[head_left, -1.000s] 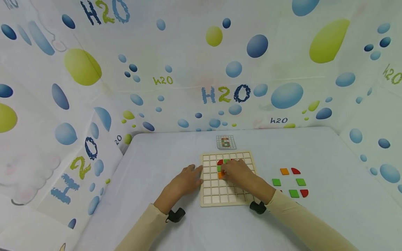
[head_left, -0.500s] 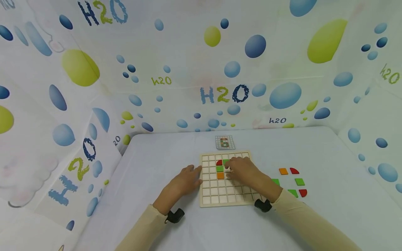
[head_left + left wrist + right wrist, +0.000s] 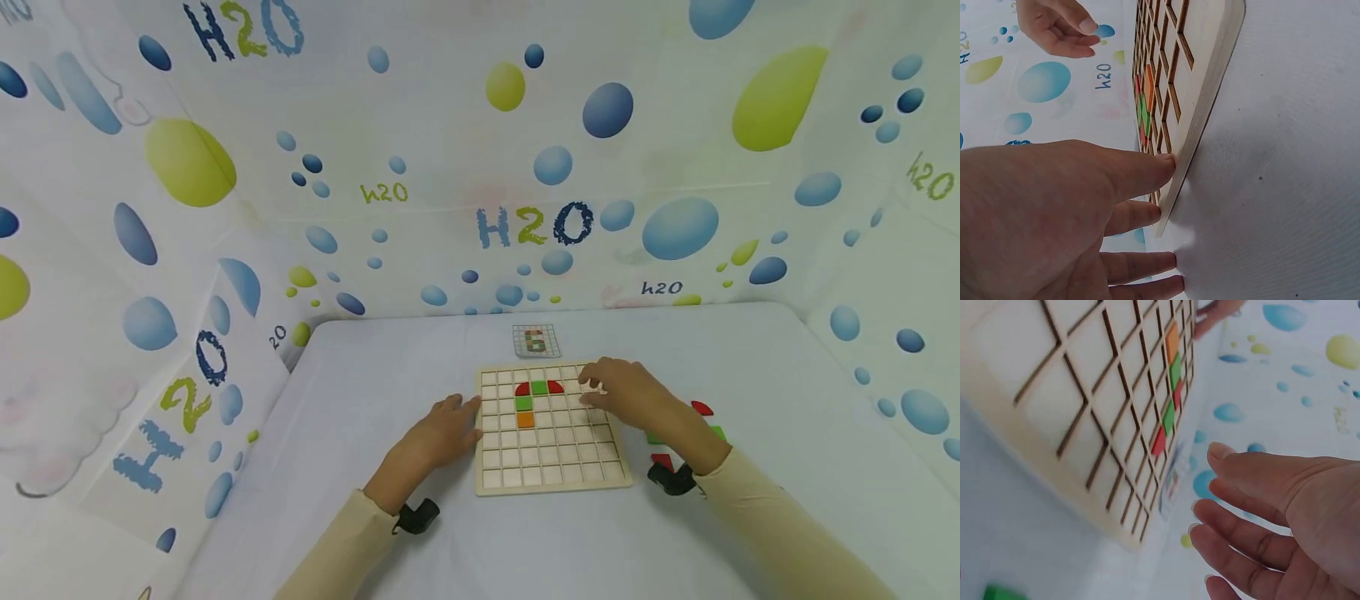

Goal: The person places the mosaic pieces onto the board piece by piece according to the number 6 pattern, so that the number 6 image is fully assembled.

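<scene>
A wooden grid board (image 3: 553, 473) lies on the table. Set in its cells are a red quarter-round tile (image 3: 522, 389), a green square tile (image 3: 539, 387) and a second red quarter-round (image 3: 556, 387) in one row. Below the first red one sit a green square (image 3: 523, 403) and an orange square (image 3: 526, 420). My left hand (image 3: 444, 432) touches the board's left edge with thumb and index fingertip, fingers fairly straight. Over the right side of the board hovers my right hand (image 3: 626, 392), fingers loosely bent; in the right wrist view it holds nothing.
Loose tiles lie right of the board, partly hidden by my right arm; a red quarter-round (image 3: 702, 408) and a red piece (image 3: 662, 460) show. Behind the board lies a small card (image 3: 536, 342) with a coloured grid pattern. Patterned sheeting (image 3: 420, 125) surrounds the table.
My right hand has left the orange square tile in the grid and moved right, uncovering the second red quarter-round. My left hand stays at the board's edge.
</scene>
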Motion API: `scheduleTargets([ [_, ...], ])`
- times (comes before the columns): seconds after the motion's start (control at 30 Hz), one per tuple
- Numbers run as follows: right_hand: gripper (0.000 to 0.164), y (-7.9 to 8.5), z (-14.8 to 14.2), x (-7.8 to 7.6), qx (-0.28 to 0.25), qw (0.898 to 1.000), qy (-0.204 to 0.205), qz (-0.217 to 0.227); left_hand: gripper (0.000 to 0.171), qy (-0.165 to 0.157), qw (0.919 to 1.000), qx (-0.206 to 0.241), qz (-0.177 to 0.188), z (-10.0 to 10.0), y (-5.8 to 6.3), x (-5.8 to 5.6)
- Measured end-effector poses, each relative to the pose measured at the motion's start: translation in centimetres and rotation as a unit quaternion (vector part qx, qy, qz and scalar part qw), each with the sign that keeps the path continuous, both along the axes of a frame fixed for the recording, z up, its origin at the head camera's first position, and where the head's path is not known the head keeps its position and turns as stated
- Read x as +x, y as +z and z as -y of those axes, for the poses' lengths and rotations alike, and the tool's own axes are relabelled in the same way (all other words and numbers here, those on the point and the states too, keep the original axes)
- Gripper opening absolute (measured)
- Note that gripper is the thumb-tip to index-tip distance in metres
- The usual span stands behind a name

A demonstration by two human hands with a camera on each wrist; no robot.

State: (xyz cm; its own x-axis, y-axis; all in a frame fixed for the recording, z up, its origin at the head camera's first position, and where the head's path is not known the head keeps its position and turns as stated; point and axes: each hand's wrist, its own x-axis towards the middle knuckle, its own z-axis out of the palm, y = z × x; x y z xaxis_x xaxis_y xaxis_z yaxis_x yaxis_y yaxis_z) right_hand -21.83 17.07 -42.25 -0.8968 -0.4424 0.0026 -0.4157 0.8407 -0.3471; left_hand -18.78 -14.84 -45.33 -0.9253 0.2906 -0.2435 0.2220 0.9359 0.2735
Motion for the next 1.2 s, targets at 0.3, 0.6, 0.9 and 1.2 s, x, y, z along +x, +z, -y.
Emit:
scheduleTargets([
  [0.3, 0.033, 0.5, -4.8, 0.4, -0.027, 0.999, -0.036, 0.020, 0.061, 0.007, 1.0000, 0.003, 0.004, 0.1, -0.2, 0.0],
  [0.6, 0.040, 0.2, -9.3, 0.8, -0.005, 0.995, -0.081, 0.064, 0.060, 0.000, 1.0000, -0.002, -0.003, 0.1, -0.3, 0.0],
  [0.9, 0.042, -0.6, -11.5, 1.2, 0.013, 0.993, -0.083, 0.081, 0.060, -0.004, 1.0000, -0.003, -0.005, 0.2, -0.1, -0.1],
  [1.2, 0.043, -1.9, -11.7, 1.0, 0.059, 0.993, -0.087, 0.055, 0.060, -0.003, 1.0000, -0.002, 0.000, 0.0, 0.2, 0.0],
])
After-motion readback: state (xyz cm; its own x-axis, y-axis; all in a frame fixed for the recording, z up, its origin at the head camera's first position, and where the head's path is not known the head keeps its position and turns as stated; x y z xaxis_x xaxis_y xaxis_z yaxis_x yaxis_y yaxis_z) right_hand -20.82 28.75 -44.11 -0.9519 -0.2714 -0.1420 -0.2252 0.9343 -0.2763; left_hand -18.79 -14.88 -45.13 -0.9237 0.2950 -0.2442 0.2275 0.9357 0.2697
